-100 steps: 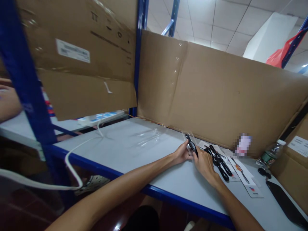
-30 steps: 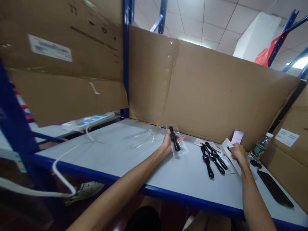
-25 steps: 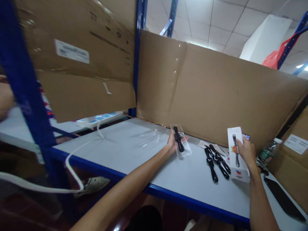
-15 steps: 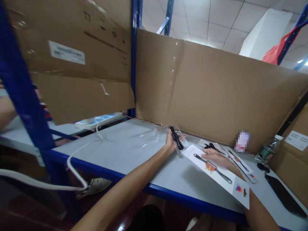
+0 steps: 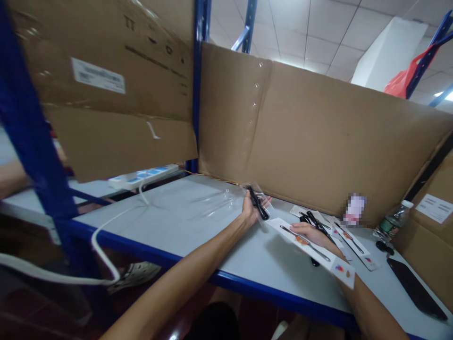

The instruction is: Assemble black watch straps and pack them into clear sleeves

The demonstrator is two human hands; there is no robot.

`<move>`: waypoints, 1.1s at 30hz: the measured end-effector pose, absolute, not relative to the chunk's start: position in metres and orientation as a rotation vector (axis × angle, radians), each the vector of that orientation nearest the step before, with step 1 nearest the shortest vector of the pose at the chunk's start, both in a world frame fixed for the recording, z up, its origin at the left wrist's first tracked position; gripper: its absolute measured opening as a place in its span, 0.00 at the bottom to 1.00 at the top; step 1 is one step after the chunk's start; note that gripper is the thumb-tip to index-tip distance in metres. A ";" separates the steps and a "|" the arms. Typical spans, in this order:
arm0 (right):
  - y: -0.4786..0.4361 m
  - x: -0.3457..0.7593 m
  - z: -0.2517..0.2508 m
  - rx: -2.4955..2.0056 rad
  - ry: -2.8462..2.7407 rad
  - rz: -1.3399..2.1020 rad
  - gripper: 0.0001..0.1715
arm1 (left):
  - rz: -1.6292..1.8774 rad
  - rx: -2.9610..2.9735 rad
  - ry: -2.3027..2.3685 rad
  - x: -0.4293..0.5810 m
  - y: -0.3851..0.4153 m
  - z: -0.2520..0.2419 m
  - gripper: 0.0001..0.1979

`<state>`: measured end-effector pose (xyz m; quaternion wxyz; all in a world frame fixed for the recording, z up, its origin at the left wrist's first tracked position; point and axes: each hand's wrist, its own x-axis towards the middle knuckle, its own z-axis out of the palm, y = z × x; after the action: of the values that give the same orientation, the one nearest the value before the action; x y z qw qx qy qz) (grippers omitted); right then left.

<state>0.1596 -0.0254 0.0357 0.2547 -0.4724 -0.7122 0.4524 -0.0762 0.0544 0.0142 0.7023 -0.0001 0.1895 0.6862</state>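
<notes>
My left hand (image 5: 248, 211) is closed around a clear plastic sleeve (image 5: 261, 194) with a black-handled utensil (image 5: 257, 203) in it; the utensil's exact kind is unclear. A white backing card (image 5: 311, 250), printed with a long utensil over an orange patch, is gripped by my right hand (image 5: 311, 233). The card slants down toward me, its far end at the sleeve's lower end. I cannot tell whether that end is inside the sleeve. Just beyond my right hand lie several loose black-handled utensils (image 5: 316, 222) and more printed cards (image 5: 350, 238).
Clear plastic sleeves (image 5: 222, 203) lie left of my left hand. At the right are a water bottle (image 5: 393, 221), a small black object (image 5: 384, 247) and a black phone (image 5: 415, 287). Cardboard (image 5: 311, 141) walls the back; a white cable (image 5: 101, 250) hangs over the left edge.
My right hand has tilted the card flatter and moved it slightly left, uncovering more black utensils behind it. My left hand has stayed nearly still with the sleeve.
</notes>
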 end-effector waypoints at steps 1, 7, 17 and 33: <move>-0.026 0.158 0.036 -1.201 -1.879 1.391 0.22 | 1.523 -0.007 0.420 -0.076 0.054 0.015 0.21; -0.036 0.144 0.036 -1.088 -1.719 1.563 0.26 | 1.512 -0.049 0.444 -0.077 0.054 0.015 0.20; -0.023 0.127 0.002 -1.093 -1.518 1.523 0.32 | 1.447 0.011 0.536 -0.057 0.047 0.009 0.19; -0.052 0.117 0.012 -1.226 -1.503 1.826 0.21 | 1.382 0.137 0.441 -0.074 0.061 0.009 0.25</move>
<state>0.1170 -0.0525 0.0119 0.2366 -0.4472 -0.5482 0.6659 -0.0744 0.0608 0.0093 0.7461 0.0627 0.2014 0.6315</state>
